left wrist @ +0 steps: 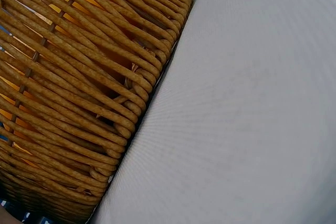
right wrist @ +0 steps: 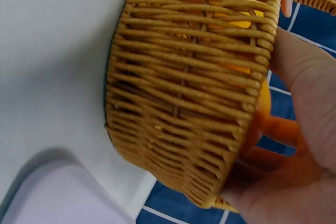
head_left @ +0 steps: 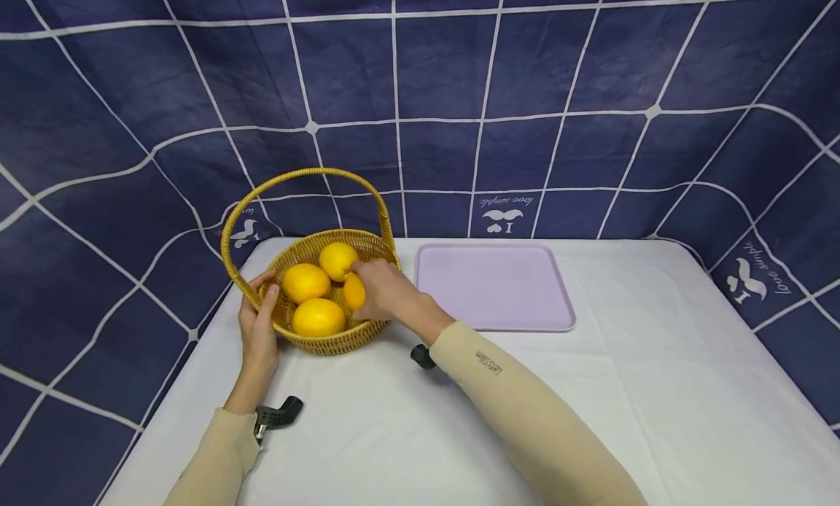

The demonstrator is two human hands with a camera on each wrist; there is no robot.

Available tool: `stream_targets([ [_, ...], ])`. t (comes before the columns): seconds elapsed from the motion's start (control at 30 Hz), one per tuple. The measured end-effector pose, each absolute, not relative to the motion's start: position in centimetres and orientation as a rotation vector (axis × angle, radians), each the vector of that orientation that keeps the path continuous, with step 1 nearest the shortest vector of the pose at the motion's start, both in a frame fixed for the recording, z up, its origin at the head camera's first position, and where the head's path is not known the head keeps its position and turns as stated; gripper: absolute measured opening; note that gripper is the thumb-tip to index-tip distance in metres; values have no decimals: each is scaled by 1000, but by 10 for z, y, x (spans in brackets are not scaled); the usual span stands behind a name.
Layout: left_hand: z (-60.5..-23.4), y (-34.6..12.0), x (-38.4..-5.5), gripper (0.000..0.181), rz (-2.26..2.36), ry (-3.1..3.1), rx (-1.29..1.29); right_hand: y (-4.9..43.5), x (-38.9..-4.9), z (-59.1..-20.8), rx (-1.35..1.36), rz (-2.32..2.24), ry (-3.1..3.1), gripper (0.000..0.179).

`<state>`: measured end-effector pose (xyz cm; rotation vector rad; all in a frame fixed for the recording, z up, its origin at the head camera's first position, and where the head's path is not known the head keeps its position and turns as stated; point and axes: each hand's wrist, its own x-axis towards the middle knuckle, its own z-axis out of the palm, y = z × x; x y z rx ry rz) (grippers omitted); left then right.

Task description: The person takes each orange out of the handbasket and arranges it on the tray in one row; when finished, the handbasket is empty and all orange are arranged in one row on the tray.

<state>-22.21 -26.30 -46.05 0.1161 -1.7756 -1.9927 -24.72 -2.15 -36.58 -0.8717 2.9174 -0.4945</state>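
A woven wicker basket [head_left: 335, 343] with a tall arched handle stands at the left of the white table, holding several yellow lemons [head_left: 319, 318]. At its left side my left hand [head_left: 258, 331] grips the rim near the foot of the handle, thumb over the edge. My right hand [head_left: 387, 291] reaches down inside from the right, its fingers around one lemon [head_left: 354, 292] that it partly covers. In the right wrist view, the right hand [right wrist: 310, 124] curls over the rim of the basket [right wrist: 184, 77]. The left wrist view mostly shows woven basket wall [left wrist: 79, 87].
Right of the basket a pale purple tray [head_left: 492, 287] lies flat near the table's back edge. White cloth covers the table [head_left: 656, 389]. A dark blue checked curtain [head_left: 525, 76] hangs behind and at both sides. Each wrist bears a black camera mount [head_left: 281, 413].
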Motion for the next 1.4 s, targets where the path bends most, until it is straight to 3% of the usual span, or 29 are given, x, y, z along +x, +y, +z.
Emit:
stream_targets([
  [0.47,-464,-265,-222,45,-1974,-1814,82,23,-220,-354,-768,-1423,2869,76],
  [0.9,-464,-262,-223,45,-1970,-1804,82,53,-222,-367,-566,-1615,2866,73],
  [1.4,-462,-265,-222,44,-1948,-1816,82,71,-264,-391,-183,-1635,2915,70],
])
